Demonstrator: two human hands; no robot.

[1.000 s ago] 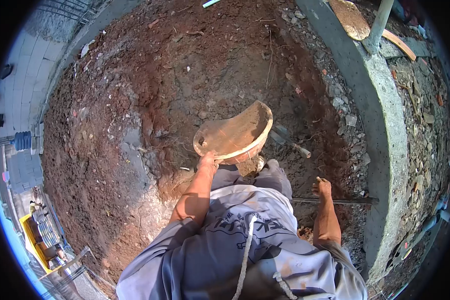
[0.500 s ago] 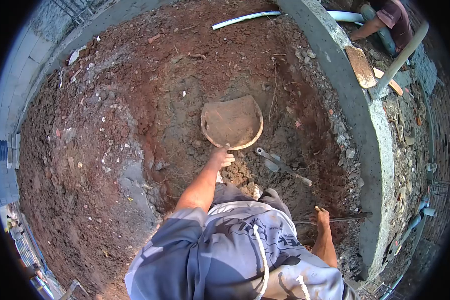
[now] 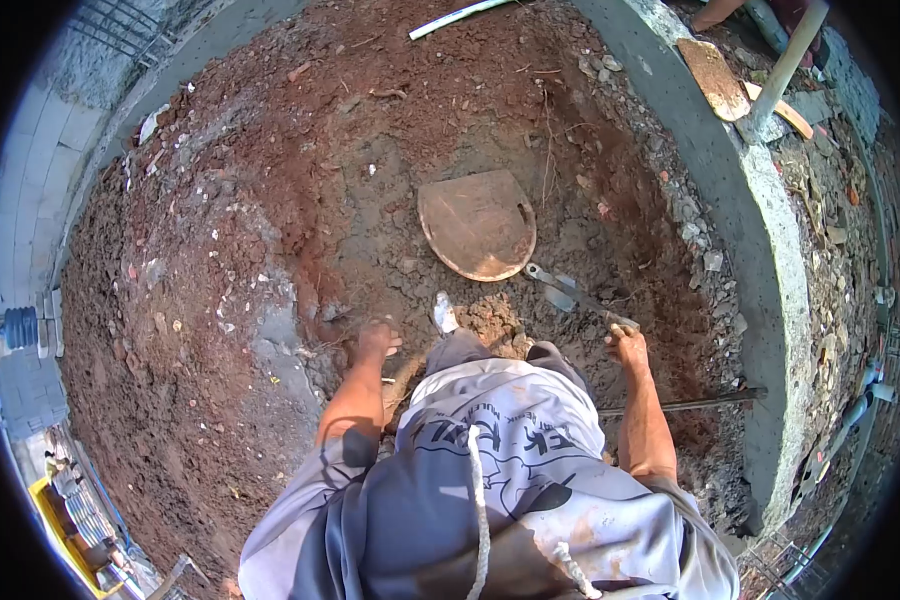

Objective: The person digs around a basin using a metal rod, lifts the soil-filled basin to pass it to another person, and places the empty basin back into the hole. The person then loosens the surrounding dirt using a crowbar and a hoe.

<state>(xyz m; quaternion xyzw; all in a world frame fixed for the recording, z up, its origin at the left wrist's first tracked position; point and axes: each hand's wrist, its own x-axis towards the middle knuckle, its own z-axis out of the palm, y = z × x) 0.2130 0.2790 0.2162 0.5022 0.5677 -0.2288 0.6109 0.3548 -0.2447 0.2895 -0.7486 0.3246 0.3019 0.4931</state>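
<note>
My right hand (image 3: 627, 343) is closed on the handle end of a short hand tool (image 3: 580, 296) with a flat grey metal blade, perhaps a trowel. The tool lies low over the soil, its far end close to a dirt-caked scoop pan (image 3: 478, 226). That pan rests on the ground ahead of me, rounded toward me, with a slot near its right edge. My left hand (image 3: 378, 340) hangs apart from the pan above the soil on the left, fingers loosely bent and nothing visible in them.
A concrete beam (image 3: 705, 165) runs along the right, with a long-handled tool (image 3: 790, 70) and a soil-covered board (image 3: 715, 78) on it. Beyond it a person's arm (image 3: 715, 12) shows. A dark bar (image 3: 710, 401) lies beside my right forearm. A white pipe (image 3: 457, 18) lies at the far end.
My left hand has let go of the scoop pan and drawn back left; the pan now lies turned on the soil. My right hand has moved forward and taken hold of the hand tool.
</note>
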